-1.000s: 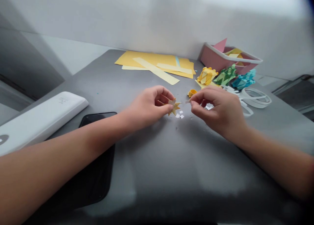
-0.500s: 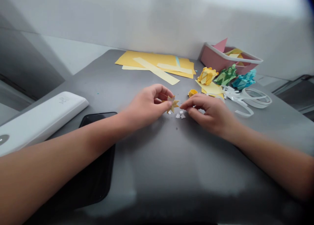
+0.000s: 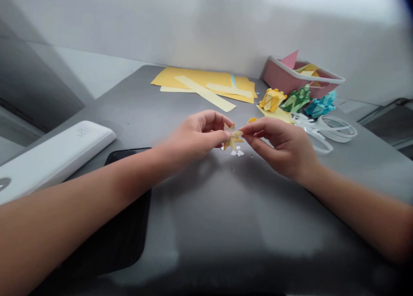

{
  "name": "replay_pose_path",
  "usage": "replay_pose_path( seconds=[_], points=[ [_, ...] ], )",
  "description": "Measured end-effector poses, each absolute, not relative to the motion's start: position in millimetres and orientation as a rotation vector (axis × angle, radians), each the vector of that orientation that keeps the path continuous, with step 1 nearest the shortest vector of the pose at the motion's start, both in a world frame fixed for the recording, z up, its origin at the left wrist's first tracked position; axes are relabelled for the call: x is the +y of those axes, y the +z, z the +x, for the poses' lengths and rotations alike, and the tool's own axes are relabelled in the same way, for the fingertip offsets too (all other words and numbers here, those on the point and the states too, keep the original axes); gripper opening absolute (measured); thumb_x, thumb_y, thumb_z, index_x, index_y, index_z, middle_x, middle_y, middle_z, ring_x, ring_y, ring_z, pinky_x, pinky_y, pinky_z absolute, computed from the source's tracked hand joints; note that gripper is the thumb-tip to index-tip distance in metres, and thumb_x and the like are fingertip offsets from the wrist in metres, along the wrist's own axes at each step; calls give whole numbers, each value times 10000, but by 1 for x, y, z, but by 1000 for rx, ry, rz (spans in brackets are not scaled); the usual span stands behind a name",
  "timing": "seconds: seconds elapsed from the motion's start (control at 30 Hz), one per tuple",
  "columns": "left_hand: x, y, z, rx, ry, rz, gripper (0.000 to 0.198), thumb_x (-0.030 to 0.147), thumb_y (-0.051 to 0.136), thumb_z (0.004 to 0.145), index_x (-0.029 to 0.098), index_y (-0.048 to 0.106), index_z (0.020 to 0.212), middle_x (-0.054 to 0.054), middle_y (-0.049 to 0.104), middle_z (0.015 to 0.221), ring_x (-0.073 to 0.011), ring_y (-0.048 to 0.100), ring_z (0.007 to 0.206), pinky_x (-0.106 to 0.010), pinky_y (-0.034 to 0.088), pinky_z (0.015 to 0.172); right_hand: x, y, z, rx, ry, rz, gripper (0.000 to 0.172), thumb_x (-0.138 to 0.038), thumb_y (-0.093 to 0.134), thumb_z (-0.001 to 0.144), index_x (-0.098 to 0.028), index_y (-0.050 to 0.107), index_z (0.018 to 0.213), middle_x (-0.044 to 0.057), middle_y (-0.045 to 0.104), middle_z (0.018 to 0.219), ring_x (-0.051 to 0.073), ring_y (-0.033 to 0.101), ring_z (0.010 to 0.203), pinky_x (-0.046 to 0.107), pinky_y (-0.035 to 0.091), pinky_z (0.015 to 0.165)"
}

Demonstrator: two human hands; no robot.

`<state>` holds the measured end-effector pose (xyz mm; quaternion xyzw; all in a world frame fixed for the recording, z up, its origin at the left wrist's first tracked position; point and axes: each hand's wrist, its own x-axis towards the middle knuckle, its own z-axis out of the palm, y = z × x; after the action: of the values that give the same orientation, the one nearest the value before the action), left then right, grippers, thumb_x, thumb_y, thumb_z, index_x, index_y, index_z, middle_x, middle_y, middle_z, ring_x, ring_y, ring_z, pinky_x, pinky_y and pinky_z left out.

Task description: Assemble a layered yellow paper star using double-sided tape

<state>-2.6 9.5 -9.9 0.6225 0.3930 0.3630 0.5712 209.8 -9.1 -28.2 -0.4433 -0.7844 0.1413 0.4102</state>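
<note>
Fingers [image 3: 222, 134] of both hands pinching small yellow paper star [image 3: 232, 137], pointed, folded, creased

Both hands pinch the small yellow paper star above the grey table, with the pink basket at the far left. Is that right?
Not quite. The head view shows the pink basket at the far right, not the left. The rest holds: the left hand and right hand pinch the small yellow paper star above the grey table.
</note>
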Motion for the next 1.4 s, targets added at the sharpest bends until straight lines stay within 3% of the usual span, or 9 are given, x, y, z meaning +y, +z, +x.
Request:
replay_pose_path(
  seconds=[0.6,0.9,1.17,1.3,1.4],
  points=[
    [10,-7,-1,895,779,1219,110,114,685,808,145,653,909,-2,643,849,-89,613,781,-264,475,804,-11,-25,207,-2051,222,-965,72,-216,696,879,-237,739,932,34,738,867,175,670,764,329,525,694],
    [11,-9,-2,858,702,1103,132,118,706,796,147,641,907,-21,650,848,-110,639,789,-283,519,825,-13,-23,209,-2128,-89,-775,108,-135,707,864,-226,746,908,51,742,828,151,682,716,290,531,672],
    [17,-7,-5,793,688,920,206,342,682,865,142,652,906,-29,655,774,-137,659,721,-323,565,830,-13,-24,208,-2102,-292,-748,148,-99,704,847,-230,727,910,38,732,810,148,679,708,284,536,676],
    [18,-9,-5,781,623,992,278,189,806,744,152,630,957,-14,665,838,-123,667,766,-297,559,829,-15,-24,207,-2129,-352,-737,150,-132,692,864,-275,729,890,11,737,798,155,676,706,301,548,695],
    [17,-11,-6,791,647,997,307,103,785,740,157,610,986,-16,667,872,-117,675,793,-301,550,858,-17,-21,206,-2146,-252,-816,141,-183,676,879,-305,746,887,24,750,837,183,685,732,339,555,715]
  ],
)
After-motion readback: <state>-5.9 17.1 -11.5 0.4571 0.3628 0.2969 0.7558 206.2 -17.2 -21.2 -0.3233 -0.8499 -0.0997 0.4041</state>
